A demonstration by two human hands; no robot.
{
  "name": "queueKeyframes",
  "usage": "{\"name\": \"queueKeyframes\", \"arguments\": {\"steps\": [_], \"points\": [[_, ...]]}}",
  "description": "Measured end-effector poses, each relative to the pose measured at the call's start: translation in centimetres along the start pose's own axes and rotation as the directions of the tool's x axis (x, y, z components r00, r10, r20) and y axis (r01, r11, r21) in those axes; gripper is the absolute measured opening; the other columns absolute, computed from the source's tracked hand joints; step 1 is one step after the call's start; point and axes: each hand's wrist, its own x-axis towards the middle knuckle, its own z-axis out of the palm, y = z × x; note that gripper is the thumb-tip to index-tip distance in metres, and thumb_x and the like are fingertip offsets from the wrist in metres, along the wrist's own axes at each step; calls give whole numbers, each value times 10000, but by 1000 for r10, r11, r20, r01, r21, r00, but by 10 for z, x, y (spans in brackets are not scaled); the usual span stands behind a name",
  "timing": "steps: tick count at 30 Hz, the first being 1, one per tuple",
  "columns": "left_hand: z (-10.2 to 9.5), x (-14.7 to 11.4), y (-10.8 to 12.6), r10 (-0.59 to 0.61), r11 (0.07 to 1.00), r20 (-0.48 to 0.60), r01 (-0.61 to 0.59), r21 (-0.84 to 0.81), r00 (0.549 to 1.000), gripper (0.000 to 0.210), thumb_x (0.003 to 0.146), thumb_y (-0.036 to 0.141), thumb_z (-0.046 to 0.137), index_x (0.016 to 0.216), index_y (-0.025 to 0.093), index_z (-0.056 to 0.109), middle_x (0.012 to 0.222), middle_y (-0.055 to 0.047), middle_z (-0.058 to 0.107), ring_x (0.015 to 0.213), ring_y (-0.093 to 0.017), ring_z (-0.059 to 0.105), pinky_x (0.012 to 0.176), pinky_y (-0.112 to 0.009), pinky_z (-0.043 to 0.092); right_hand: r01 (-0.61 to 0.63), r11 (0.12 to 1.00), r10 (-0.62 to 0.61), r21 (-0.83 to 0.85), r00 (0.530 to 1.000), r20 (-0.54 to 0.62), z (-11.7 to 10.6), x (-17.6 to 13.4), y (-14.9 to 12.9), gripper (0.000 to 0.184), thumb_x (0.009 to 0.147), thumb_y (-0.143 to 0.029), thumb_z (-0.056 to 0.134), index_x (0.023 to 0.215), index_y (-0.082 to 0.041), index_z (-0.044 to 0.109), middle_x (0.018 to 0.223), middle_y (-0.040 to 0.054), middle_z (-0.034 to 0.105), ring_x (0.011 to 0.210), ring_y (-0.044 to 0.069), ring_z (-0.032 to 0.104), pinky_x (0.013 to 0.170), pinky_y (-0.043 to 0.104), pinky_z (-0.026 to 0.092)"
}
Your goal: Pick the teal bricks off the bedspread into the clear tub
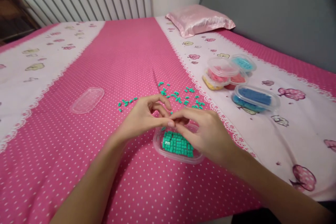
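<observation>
As left hand and right hand meet, fingers nearly pinched, hold unclear, above one green-brick tub, one lid lies left of it!

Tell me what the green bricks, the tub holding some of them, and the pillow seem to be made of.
Green bricks: probably hard plastic, slightly glossy, with a white glint on the packed ones.
Tub: likely clear, smooth plastic; the pink cloth shows through its wall.
Pillow: satin-like fabric, judging by its soft sheen and creases; fibre unclear.
</observation>
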Motion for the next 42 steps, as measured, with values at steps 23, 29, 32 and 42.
{"name": "queueKeyframes", "arguments": {"steps": [23,29,32,42], "points": [[-16,-5,0,129,779,246,-251,574,961,202,727,404,865,798,235,781,899,5,621,881,-145,556,820,-296,383,0,933,72,-360,980,185,6,-5,6,125,920,-270,681,847,-233,774,973,69,628,997,262,543,868,434,406],[-15,-4,0,119,744,201,-221,630,972,210,758,446,837,776,247,775,922,15,630,886,-150,545,849,-326,343,-33,958,77,-285,987,144,8,-4,6,74,916,-185,673,954,-187,737,999,64,657,978,243,573,865,402,417],[-16,-3,-2,120,786,163,-194,587,979,233,765,437,833,764,216,757,896,17,651,860,-139,560,806,-306,364,34,971,-8,-238,994,111,8,-4,7,77,901,-138,689,951,-190,715,938,19,694,907,197,606,814,345,416],[-16,-3,-4,45,858,117,-99,505,992,212,718,413,863,766,232,766,921,8,638,882,-151,577,808,-304,414,175,917,-139,-360,982,124,3,-1,11,121,948,-158,637,903,-205,740,887,4,713,826,167,591,756,328,344]]}}
